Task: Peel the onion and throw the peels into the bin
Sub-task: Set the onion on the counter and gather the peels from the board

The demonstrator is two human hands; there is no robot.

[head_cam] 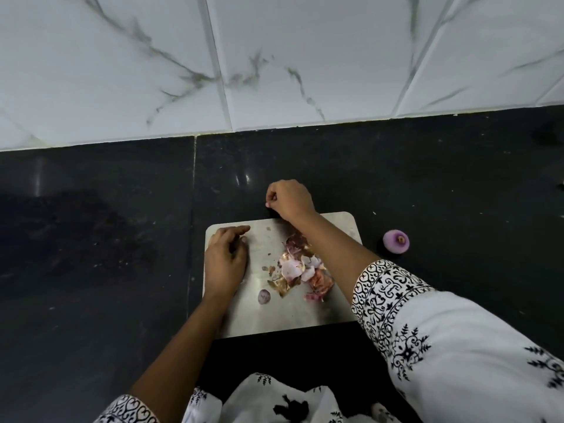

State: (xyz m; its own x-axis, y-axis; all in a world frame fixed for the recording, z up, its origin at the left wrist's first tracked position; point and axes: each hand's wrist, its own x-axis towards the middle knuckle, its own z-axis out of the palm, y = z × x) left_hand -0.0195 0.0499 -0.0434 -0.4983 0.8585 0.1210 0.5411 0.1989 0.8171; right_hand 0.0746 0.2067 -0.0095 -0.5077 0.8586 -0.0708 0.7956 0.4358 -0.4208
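Black worktop (91,270) below marble tiles (305,56) carried a steel board (274,319), where my left fingers (238,232) lay relaxed beside the peels (300,270). My right fingers (271,196) curled past its far edge, whether pinching anything I couldn't tell. Well to their right, off the board, sat the peeled onion (396,241).

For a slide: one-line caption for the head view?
Peeled onion beside the steel board, peels heaped on it; left hand on the board, right hand curled beyond it.

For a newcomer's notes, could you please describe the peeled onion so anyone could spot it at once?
Find the steel board on the black counter. Off its right edge sits the peeled onion: round, whole, smooth purple, unlike the torn peels.
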